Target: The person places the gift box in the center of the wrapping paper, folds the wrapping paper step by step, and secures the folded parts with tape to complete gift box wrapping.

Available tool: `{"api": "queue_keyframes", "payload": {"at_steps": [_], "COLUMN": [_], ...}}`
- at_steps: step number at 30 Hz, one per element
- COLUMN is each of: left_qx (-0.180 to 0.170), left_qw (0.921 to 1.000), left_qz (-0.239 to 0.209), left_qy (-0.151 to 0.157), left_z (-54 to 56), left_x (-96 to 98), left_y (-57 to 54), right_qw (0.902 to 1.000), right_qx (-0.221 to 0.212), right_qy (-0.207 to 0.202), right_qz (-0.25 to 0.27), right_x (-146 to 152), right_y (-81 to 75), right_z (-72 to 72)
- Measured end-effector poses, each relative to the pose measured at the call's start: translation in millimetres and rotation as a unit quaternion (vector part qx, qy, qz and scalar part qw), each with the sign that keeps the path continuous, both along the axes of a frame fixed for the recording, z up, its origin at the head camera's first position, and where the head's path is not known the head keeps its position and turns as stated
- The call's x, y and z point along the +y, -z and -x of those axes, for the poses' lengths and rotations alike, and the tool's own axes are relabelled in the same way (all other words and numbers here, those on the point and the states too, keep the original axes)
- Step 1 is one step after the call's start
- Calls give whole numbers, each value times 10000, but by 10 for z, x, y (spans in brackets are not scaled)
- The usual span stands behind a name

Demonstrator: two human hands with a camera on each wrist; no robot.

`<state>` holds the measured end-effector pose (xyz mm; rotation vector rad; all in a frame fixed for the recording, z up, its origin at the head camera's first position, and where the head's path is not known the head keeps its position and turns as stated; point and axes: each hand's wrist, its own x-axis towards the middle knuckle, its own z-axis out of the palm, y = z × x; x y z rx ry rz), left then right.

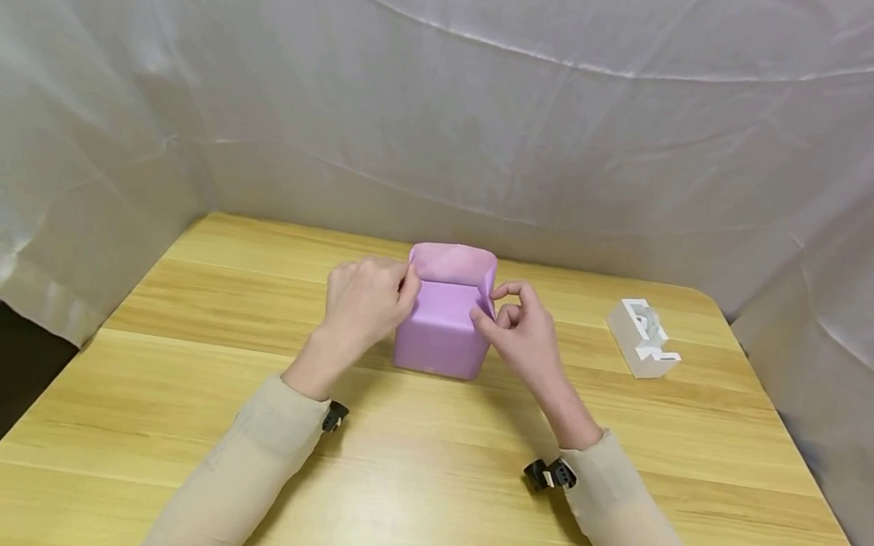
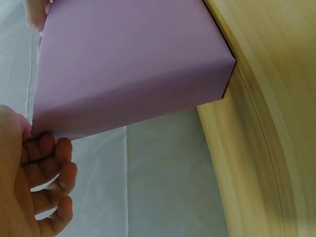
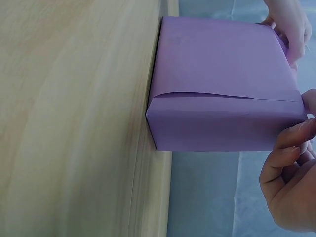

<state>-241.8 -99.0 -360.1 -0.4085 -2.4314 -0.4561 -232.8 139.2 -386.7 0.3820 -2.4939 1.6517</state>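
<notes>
A box wrapped in purple paper [image 1: 440,348] stands upright on the table, and the paper's loose upper end [image 1: 454,261] rises past the box top at the back and sides. My left hand [image 1: 368,298] pinches this paper at the upper left edge, thumb inside and fingers outside. On the opposite side, my right hand [image 1: 526,337] pinches the paper at the upper right edge between thumb and index finger. A lengthwise overlapping seam in the purple wrapping [image 3: 222,64] shows in the right wrist view. Smooth purple paper [image 2: 133,59] covers the sides seen in the left wrist view.
A white tape dispenser [image 1: 639,344] with a roll of clear tape stands on the right side of the wooden table [image 1: 409,488]. Pale grey cloth [image 1: 447,107] hangs behind the table and along its sides. Small black devices [image 1: 548,474] sit at both sleeve cuffs.
</notes>
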Motion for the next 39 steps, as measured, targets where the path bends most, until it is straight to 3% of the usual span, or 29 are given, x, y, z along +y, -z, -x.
{"api": "queue_keyframes", "payload": {"at_steps": [3,6,8,10,14,19,22,26,31,34,39], "left_qx": [49,-687,-1487,-2226,-2986,-3288,-3380,-3461,-3523,-3531,-3549], "left_qw": [9999,9976,9888,9745,9520,9390,9347,9313,9285,9280,9275], "left_qz": [36,-67,-136,-217,-412,-663,-751,-798,-845,-859,-834], "left_qy": [-87,-26,70,182,526,755,802,814,816,819,833], "left_z": [5,-18,-47,-72,-80,-64,-72,-82,-84,-86,-88], "left_x": [6,-9,-29,-47,-60,-91,-114,-129,-119,-105,-89], "left_y": [-7,-43,-77,-100,-113,-98,-105,-121,-133,-133,-133], "right_qw": [10000,10000,10000,10000,10000,9999,9959,9746,9573,9548,9555], "right_qx": [-61,-66,-55,-35,-17,79,616,1625,2323,2378,2112], "right_qy": [19,24,32,40,52,74,321,879,1127,1227,1303], "right_qz": [-7,-22,-40,-53,-34,-124,-572,-1269,-1297,-1299,-1595], "right_x": [11,26,31,35,44,34,16,-19,-46,-38,0], "right_y": [-8,-10,-13,-18,-20,-17,-37,-87,-133,-135,-132], "right_z": [0,10,11,9,6,11,33,82,153,178,188]}}
